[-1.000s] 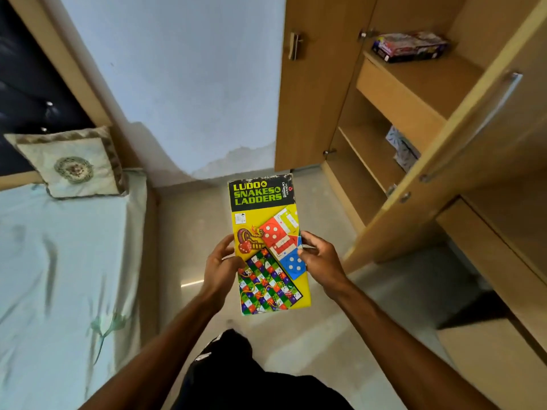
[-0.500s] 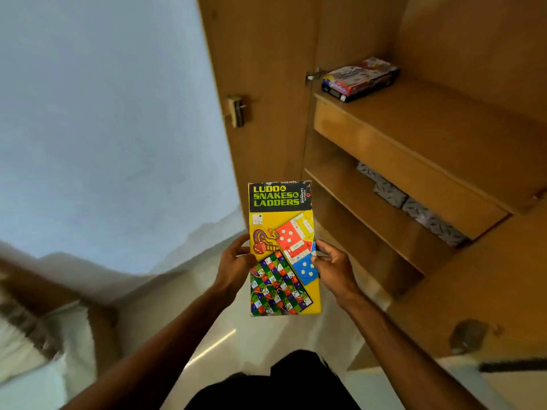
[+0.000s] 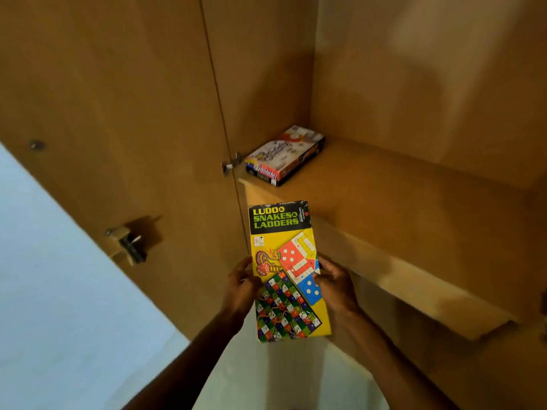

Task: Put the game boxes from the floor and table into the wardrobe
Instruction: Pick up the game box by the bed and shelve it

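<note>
Most of the view is filled by the open wooden wardrobe (image 3: 414,84), its brown panels rising to the far side and its open door (image 3: 118,128) standing at the left. A pale wall (image 3: 44,291) shows past the door at the near left. Inside, a wide wooden shelf (image 3: 414,208) runs from the left inner corner off to the right, its front edge sloping down toward the near right. On the far left end of that shelf lies a small game box (image 3: 285,155), flat, with a white and red lid and dark sides, close to the wardrobe's inner corner. A metal hinge (image 3: 231,165) sits just left of it, and a metal latch (image 3: 130,244) is fixed to the door lower down, blurred.

Below and in front of the shelf edge, a yellow Ludo Snakes and Ladders box (image 3: 285,270) is held face up, its black title band at the far end, not yet on the shelf. The left hand (image 3: 239,285) grips its left long edge and the right hand (image 3: 334,285) grips its right long edge, both clamped on the box about midway along, the thumbs lying on the printed lid. Both forearms reach in from the near side.
</note>
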`<control>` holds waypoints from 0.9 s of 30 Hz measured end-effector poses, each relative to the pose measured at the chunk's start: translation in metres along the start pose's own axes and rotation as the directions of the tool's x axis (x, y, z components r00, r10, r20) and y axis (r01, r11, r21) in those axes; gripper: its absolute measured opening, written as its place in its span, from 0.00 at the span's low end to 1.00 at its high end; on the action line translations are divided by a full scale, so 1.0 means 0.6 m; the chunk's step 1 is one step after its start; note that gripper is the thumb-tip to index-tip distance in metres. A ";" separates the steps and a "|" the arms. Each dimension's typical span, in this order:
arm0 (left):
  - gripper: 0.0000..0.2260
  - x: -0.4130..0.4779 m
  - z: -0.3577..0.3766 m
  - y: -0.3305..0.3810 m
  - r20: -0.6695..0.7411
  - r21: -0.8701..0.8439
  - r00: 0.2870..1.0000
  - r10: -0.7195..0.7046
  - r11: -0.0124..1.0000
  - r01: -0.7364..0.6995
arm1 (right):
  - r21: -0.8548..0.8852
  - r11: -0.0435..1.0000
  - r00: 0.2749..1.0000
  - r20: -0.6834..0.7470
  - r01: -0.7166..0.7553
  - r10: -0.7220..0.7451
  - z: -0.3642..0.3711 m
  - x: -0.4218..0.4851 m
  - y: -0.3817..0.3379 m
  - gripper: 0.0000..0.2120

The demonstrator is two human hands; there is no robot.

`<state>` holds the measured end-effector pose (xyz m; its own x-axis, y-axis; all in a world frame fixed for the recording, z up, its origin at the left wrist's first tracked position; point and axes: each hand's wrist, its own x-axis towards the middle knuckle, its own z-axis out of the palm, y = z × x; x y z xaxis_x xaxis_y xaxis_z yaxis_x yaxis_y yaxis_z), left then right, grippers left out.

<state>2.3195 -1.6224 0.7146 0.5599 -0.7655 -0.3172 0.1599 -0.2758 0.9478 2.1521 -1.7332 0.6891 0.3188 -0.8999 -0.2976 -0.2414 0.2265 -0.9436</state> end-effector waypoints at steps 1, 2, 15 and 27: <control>0.20 0.030 0.010 0.017 -0.006 0.000 1.000 0.005 1.000 -0.005 | -0.017 1.000 1.000 -0.008 0.007 -0.007 -0.003 0.031 -0.019 0.14; 0.20 0.070 0.021 0.035 -0.014 -0.010 1.000 0.011 1.000 -0.011 | -0.037 0.999 1.000 -0.017 0.020 -0.021 -0.005 0.068 -0.044 0.15; 0.23 0.461 0.101 0.273 -0.012 0.047 0.993 0.122 0.992 -0.121 | -0.027 0.995 0.995 -0.048 0.091 -0.092 0.014 0.441 -0.279 0.12; 0.45 0.599 0.082 0.354 0.544 0.683 0.836 0.070 0.543 -0.489 | 0.074 0.987 0.990 0.007 0.141 -0.142 -0.008 0.603 -0.328 0.15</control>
<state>2.5150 -1.9848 0.8003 0.0374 -0.9755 -0.2169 -0.7419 -0.1725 0.6480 2.3105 -2.1054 0.7678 0.3562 -0.9203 -0.1618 -0.1254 0.1245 -0.9843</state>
